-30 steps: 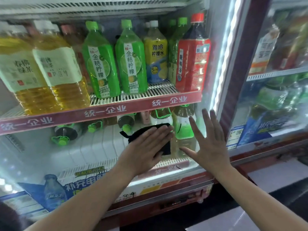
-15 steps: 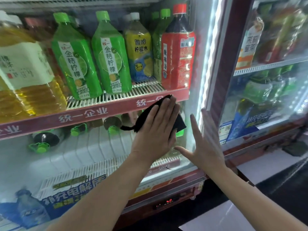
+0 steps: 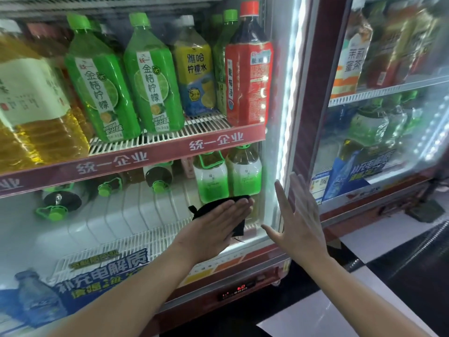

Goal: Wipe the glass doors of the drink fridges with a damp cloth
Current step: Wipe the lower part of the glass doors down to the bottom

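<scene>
We kept the left hand (image 3: 213, 227) flat, fingers together and stretched out, palm pressing the cloth (image 3: 218, 210) against the glass door (image 3: 145, 215) of the left fridge, low and near its right edge; we judged a flat palm spread the pressure so the whole cloth met the glass rather than one corner. The cloth, black and bunched, sat just below the two green-labelled bottles (image 3: 228, 176) standing behind the glass, its top edge showing past the fingertips and a loose corner hanging below the palm. Its long axis ran roughly left to right, tilted up a little toward the right, in line with the fingers, which pointed toward the lit door edge (image 3: 289, 93). The right hand (image 3: 298, 220) was open with fingers spread and held nothing; it stood upright at the door's frame, we judged to steady the door against the push, though we could not tell if it touched.
</scene>
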The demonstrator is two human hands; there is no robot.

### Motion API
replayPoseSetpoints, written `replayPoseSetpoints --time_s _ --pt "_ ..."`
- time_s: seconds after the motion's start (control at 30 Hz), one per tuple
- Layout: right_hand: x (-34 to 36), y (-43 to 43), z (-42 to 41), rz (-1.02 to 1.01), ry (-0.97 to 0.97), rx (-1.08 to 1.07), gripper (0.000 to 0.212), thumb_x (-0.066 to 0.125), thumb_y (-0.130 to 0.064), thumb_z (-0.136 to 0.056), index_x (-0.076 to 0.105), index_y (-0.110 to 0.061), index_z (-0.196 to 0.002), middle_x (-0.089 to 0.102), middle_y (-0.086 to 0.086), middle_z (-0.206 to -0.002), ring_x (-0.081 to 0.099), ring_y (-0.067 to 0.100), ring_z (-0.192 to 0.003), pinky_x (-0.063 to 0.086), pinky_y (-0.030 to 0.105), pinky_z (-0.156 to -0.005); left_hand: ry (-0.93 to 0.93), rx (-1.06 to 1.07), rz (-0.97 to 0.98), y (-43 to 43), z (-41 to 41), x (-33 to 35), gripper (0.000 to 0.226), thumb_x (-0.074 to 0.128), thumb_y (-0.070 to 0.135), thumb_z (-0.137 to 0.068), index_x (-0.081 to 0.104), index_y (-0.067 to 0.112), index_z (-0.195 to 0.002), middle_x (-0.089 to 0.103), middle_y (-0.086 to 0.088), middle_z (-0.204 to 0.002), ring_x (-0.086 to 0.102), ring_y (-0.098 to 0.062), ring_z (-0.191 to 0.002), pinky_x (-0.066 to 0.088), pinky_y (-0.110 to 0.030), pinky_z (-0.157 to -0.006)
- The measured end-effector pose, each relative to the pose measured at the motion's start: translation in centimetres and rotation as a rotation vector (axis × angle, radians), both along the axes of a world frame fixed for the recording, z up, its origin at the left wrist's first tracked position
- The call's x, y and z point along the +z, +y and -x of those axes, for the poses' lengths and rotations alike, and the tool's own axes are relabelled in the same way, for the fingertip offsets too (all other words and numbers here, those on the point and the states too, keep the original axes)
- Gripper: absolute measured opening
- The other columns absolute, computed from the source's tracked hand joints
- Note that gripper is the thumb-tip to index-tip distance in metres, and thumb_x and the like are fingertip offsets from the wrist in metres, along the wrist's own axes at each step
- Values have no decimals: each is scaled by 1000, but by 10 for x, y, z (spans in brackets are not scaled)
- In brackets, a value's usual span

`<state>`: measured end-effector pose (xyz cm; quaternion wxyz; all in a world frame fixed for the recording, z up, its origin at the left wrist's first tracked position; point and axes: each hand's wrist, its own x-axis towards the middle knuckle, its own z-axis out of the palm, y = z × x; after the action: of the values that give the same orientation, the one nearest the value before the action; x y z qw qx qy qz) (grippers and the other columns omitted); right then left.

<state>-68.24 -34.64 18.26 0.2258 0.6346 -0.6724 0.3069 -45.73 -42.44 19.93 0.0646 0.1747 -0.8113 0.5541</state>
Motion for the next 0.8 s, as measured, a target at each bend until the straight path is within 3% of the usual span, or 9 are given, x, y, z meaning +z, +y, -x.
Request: replayPoseSetpoints --time_s 0.13,0.27,0.43,0.57,0.67,0.8 --pt "1 9 -1 -10 -19 -53 119 87 -41 -69 14 -13 -159 -2 12 -166 3 29 -153 -11 31 -123 8 21 -25 4 6 20 77 24 51 -102 0 4 -157 -13 -16 -164 -12 -29 -152 -11 -42 -123" --pt "4 17 14 -19 33 -138 114 80 -45 -74 13 -11 -159 -3 14 -166 1 30 -154 -8 35 -124 238 -28 -39 0 48 72 74 25 45 -102 -1 3 -157 -13 -17 -163 -9 -29 -152 -12 -42 -123" --pt "9 21 39 51 22 -148 110 78 -40 -78 10 -10 -159 2 18 -166 4 32 -154 13 47 -122 534 -105 -81 0 120 129 69 27 39 -101 6 3 -157 4 -15 -165 3 -27 -153 -4 -40 -124" --pt "9 23 55 73 41 -170 94 68 -38 -85 17 -6 -157 10 19 -165 12 34 -153 19 50 -120 504 -120 -51 -3 156 115 70 25 39 -101 5 3 -157 3 -14 -165 4 -27 -153 -4 -41 -124" --pt "9 27 64 62 21 -141 79 56 -37 -92 22 -4 -156 12 16 -165 8 29 -154 13 45 -123 405 -101 -8 -6 165 88 69 20 40 -101 4 1 -157 -3 -17 -163 5 -27 -153 -7 -43 -123" --pt "17 22 62 46 -46 53 59 38 -25 -102 24 -4 -156 17 6 -166 13 19 -153 19 42 -123 369 -71 -18 -4 169 57 71 22 40 -101 4 -1 -156 -4 -19 -162 0 -26 -152 -11 -44 -122"
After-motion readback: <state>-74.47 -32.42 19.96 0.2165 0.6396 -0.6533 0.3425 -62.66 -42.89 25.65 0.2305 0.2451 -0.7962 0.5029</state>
